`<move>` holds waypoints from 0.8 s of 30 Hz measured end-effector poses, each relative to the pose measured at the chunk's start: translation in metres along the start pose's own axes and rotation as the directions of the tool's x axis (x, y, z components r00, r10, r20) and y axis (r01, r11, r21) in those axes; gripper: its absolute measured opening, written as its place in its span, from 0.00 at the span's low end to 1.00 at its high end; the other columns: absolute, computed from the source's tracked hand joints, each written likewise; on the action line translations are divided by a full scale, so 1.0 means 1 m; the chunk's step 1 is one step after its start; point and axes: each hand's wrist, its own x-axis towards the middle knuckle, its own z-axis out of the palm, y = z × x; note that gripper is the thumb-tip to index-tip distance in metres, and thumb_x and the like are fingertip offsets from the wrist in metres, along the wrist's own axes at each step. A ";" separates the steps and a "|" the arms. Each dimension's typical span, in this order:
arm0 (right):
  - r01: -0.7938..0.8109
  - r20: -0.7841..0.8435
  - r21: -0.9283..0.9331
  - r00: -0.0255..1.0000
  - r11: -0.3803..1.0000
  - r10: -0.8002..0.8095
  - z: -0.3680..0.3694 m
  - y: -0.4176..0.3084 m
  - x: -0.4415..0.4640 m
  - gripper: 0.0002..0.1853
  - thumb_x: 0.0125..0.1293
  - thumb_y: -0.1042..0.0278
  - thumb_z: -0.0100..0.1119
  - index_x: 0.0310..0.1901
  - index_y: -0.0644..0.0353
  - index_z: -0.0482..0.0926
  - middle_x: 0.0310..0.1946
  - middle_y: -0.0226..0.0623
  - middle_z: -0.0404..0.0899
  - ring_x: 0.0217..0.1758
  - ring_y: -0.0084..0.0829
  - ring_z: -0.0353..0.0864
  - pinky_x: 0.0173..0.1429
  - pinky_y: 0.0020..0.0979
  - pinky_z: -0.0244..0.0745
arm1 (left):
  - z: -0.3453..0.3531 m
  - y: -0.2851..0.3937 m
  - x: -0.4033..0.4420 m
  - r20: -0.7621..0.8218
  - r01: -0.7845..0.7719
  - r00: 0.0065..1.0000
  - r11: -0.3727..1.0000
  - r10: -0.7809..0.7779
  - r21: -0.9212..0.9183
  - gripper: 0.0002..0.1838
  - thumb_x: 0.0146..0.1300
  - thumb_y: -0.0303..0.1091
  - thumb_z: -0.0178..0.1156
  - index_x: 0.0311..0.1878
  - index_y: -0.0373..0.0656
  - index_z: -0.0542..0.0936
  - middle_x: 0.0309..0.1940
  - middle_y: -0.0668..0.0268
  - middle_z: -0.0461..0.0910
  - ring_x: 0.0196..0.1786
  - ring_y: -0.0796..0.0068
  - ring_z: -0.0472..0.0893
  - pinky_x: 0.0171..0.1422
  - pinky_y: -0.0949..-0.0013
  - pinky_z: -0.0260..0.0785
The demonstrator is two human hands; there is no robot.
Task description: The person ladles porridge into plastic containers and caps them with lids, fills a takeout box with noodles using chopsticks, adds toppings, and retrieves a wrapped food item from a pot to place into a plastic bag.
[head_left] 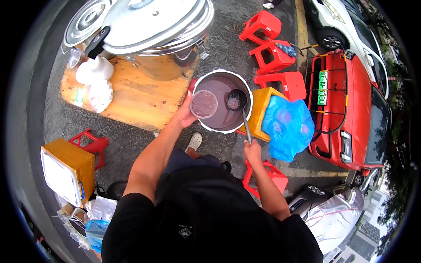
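My left hand [186, 115] grips a round clear plastic bowl [204, 104] filled with purplish-brown porridge-like food, held over the left side of a large metal pot [247, 83]. The pot contains thin purplish liquid [221, 84]. In my right hand [252, 151] is the long handle of a ladle [237, 100], the fingers closed round it. The ladle's dark round head is inside the pot, to the right of the bowl, with some of the liquid and bits in it. Bowl and ladle head are apart.
A big lidded steel pot [162, 65] stands on a wooden table [136, 98] with white containers [94, 70]. Red stools [274, 57], a yellow box [260, 109] and a blue plastic bag [285, 127] are at right, near a parked red car [359, 118]. Another yellow box [72, 164] stands lower left.
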 end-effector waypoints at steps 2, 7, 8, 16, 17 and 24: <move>-0.009 0.021 -0.052 1.000 0.999 0.011 0.016 0.000 0.013 0.20 0.70 0.54 0.62 0.38 0.68 0.77 0.38 0.64 0.84 0.49 0.66 0.82 0.56 0.56 0.75 | 0.000 0.013 -0.017 -0.005 -0.009 1.000 1.000 0.009 0.008 0.44 0.73 0.74 0.40 0.77 0.49 0.66 0.72 0.61 0.73 0.74 0.62 0.73 0.77 0.48 0.68; -0.011 0.118 -0.086 0.993 0.996 0.021 0.037 -0.019 0.027 0.23 0.69 0.57 0.63 0.54 0.68 0.72 0.48 0.66 0.82 0.55 0.64 0.82 0.61 0.55 0.76 | -0.022 0.048 -0.056 -0.029 -0.054 0.998 0.999 0.054 0.002 0.43 0.74 0.74 0.37 0.78 0.50 0.65 0.73 0.60 0.73 0.75 0.60 0.72 0.77 0.47 0.68; 0.042 0.117 -0.090 0.993 0.995 -0.032 0.043 -0.017 0.029 0.24 0.69 0.57 0.64 0.55 0.68 0.70 0.48 0.66 0.82 0.55 0.64 0.82 0.61 0.55 0.76 | -0.029 0.054 -0.064 -0.032 -0.064 0.997 0.998 0.064 0.009 0.43 0.74 0.74 0.37 0.78 0.51 0.65 0.73 0.60 0.73 0.75 0.60 0.72 0.77 0.47 0.68; 0.262 0.326 -0.316 0.932 0.912 -0.155 0.063 -0.056 0.032 0.25 0.68 0.60 0.66 0.56 0.67 0.68 0.47 0.63 0.82 0.53 0.62 0.84 0.59 0.53 0.77 | -0.091 0.105 -0.118 -0.133 -0.182 0.976 0.980 0.171 -0.075 0.45 0.73 0.75 0.38 0.77 0.48 0.67 0.72 0.59 0.74 0.74 0.60 0.73 0.77 0.47 0.68; 0.280 0.413 -0.390 0.904 0.877 -0.105 0.062 -0.068 0.035 0.27 0.67 0.57 0.67 0.60 0.65 0.69 0.52 0.62 0.80 0.60 0.60 0.81 0.63 0.52 0.76 | -0.100 0.112 -0.123 -0.119 -0.186 0.977 0.978 0.174 -0.094 0.45 0.72 0.75 0.38 0.77 0.47 0.67 0.72 0.59 0.74 0.74 0.60 0.73 0.77 0.47 0.68; 0.624 0.379 -0.156 0.754 0.766 -0.537 0.083 -0.238 0.011 0.32 0.63 0.57 0.69 0.63 0.67 0.71 0.61 0.56 0.75 0.66 0.58 0.75 0.70 0.50 0.70 | -0.138 0.159 -0.158 -0.177 -0.244 0.959 0.964 0.223 -0.106 0.45 0.73 0.74 0.40 0.77 0.45 0.66 0.72 0.59 0.73 0.74 0.61 0.74 0.78 0.49 0.67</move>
